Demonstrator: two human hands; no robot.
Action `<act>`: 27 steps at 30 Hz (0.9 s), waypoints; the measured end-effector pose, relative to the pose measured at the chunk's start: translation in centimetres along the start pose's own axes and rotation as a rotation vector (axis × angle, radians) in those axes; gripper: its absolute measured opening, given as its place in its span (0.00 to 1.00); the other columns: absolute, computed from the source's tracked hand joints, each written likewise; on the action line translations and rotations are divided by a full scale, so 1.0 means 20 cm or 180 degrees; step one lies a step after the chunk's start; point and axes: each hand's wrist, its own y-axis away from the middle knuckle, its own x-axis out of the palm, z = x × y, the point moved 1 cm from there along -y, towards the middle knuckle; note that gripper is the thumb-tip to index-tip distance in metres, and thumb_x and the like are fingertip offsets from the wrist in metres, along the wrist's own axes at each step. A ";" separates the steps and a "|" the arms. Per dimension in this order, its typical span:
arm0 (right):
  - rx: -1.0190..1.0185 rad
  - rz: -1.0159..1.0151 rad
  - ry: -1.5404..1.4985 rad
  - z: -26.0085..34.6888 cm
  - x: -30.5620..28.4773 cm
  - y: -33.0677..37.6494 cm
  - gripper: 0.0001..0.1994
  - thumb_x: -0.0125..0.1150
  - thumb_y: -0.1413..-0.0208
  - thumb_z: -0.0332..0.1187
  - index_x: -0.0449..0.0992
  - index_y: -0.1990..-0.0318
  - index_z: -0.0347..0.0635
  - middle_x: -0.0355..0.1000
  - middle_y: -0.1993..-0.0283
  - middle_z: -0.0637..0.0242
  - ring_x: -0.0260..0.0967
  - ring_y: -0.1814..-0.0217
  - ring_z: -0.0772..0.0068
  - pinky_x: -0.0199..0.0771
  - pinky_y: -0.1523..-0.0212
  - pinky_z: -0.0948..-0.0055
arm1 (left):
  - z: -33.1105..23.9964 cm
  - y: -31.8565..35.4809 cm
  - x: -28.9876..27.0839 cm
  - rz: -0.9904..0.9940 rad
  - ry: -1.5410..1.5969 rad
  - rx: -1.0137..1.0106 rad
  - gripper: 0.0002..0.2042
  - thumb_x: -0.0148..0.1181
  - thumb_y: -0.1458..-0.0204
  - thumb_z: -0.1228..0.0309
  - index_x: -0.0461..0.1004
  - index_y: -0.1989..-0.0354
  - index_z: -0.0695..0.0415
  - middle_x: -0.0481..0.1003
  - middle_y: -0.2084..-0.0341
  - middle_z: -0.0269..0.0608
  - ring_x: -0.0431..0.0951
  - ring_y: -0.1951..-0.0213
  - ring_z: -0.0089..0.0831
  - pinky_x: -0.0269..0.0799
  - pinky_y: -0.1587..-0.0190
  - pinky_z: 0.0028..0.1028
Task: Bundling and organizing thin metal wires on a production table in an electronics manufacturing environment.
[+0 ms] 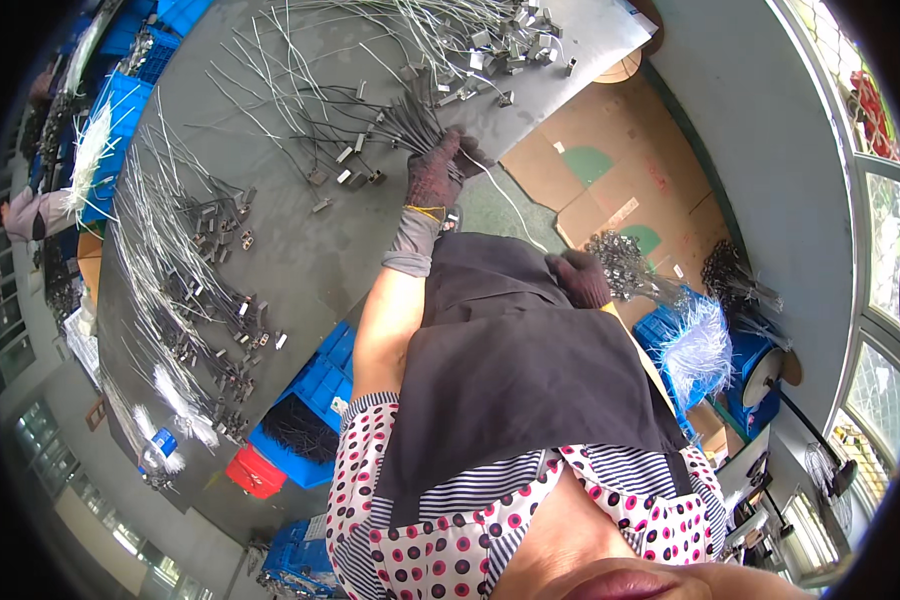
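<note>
My left hand (pixel 435 172), in a dark reddish glove with a grey cuff, is closed around a bundle of dark cables (pixel 410 122) at the table's near edge. Small metal connectors (pixel 348 165) hang off several of the cables and spread left over the table. From the bundle a thin white cord (pixel 510 205) runs down and right to my right hand (pixel 582 278). That hand, also gloved, has its fingers closed at the cord's far end beside my dark apron. The exact grip of its fingertips is hard to see.
The grey metal table (pixel 300 235) holds a long row of silvery cables (pixel 160 240) at left and more connector-ended cables (pixel 490 45) at the far side. Flattened cardboard (pixel 620 150) lies at right, near a blue bin (pixel 660 330). Another blue bin (pixel 330 385) stands below the table.
</note>
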 end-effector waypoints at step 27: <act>-0.1113 0.0742 -0.0636 1.03 0.49 -1.17 0.34 0.66 0.42 0.38 0.55 0.36 0.30 0.78 0.55 0.47 0.80 0.64 0.54 0.78 0.73 0.53 | -0.31 -0.04 -0.20 -0.0446 -0.4274 0.2429 0.13 0.63 0.42 0.74 0.80 0.48 0.59 0.82 0.59 0.38 0.81 0.60 0.26 0.76 0.53 0.27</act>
